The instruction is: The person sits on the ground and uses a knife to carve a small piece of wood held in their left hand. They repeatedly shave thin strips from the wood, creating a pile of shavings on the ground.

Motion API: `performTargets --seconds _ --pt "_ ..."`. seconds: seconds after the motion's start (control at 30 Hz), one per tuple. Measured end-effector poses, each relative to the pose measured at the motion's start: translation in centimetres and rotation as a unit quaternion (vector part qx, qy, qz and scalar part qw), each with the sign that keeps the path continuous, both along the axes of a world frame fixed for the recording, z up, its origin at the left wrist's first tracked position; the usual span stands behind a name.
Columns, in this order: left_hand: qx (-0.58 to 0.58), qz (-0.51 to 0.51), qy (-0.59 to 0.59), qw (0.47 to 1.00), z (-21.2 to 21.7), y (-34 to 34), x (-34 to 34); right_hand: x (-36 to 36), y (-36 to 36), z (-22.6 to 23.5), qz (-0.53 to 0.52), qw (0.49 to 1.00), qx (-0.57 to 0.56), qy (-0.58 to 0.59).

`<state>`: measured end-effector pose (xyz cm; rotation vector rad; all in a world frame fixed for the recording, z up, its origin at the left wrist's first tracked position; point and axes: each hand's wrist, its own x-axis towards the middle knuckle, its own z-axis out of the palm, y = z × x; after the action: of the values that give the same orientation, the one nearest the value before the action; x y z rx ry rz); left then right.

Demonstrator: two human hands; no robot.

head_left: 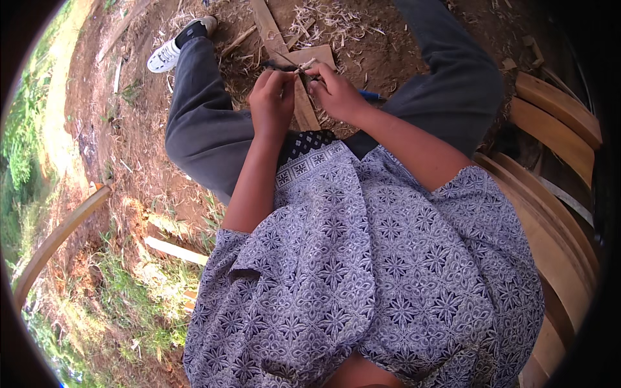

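Observation:
Both of my hands meet over a wooden board (304,111) between my bent legs. The fingers of my left hand (270,102) are curled in a pinch; what they grip is hidden behind them. My right hand (337,96) is also closed, its thumb and forefinger at a small dark, tangled piece. A short pale stick (308,64) shows just above these fingertips. The held piece is too small and dark to name. Close beyond the hands lies a flat piece of wood (322,55). Beside my right wrist, a blue object (370,95) rests partly hidden.
Pale wood shavings (339,22) litter the brown soil ahead. Stacked planks (559,132) stand close on my right, with more long boards behind. At left, a curved-looking wooden pole (61,236) and a pale plank (174,250) lie near grass (132,291). My left foot wears a white shoe (164,57).

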<state>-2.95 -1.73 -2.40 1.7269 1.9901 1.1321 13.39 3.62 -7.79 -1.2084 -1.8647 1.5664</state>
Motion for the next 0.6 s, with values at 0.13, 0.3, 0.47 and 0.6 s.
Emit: performTargets --seconds 0.13,0.3,0.47,0.6 --pt "0.01 -0.007 0.006 1.0 -0.1 0.2 0.1 -0.2 0.2 -1.6 -0.029 0.999 -0.027 -0.02" --pt "0.003 -0.005 0.018 1.0 -0.2 0.3 0.1 -0.5 -0.7 -3.6 -0.086 0.995 0.048 -0.033" --pt "0.011 0.007 0.003 1.0 -0.1 0.0 0.0 -1.3 -0.9 -0.6 -0.06 0.997 0.033 0.041" --pt "0.021 0.016 0.002 1.0 -0.2 0.2 0.0 -1.3 -0.8 -1.1 -0.073 0.997 0.016 -0.007"
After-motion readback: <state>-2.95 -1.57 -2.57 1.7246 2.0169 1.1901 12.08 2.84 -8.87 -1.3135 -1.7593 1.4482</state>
